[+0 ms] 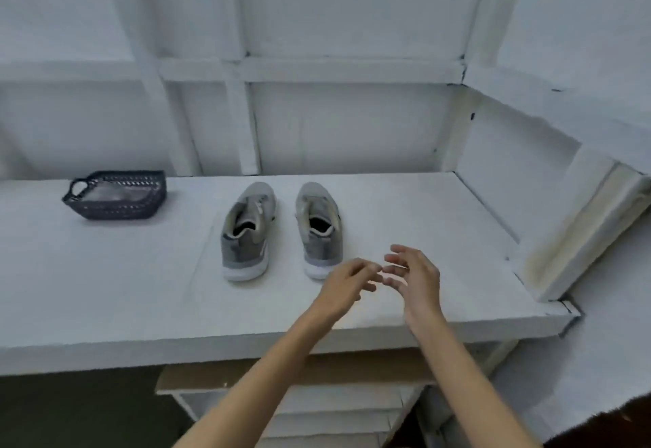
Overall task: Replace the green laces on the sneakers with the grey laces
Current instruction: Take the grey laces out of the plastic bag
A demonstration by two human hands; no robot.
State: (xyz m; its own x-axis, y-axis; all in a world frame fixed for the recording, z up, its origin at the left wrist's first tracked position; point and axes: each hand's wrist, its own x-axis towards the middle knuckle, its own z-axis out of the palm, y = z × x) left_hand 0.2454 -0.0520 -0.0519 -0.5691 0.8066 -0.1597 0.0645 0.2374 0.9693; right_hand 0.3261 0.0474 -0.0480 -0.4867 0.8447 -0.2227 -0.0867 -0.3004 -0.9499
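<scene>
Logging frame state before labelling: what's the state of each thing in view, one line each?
left sneaker: upright on table, heel towards camera, lacing too blurred to tell
right sneaker: upright, heel towards camera, lacing likewise unclear
basket: upright at table's left, something pale inside
left hand: by right sneaker's heel, fingers loosely curled, empty
right hand: fingers spread, empty

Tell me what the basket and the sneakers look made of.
Basket: probably moulded plastic, dark and slightly glossy; its walls show a regular openwork weave pattern. Sneakers: grey textile uppers, matte, perhaps mesh or knit; white soles look like rubber or foam.
</scene>
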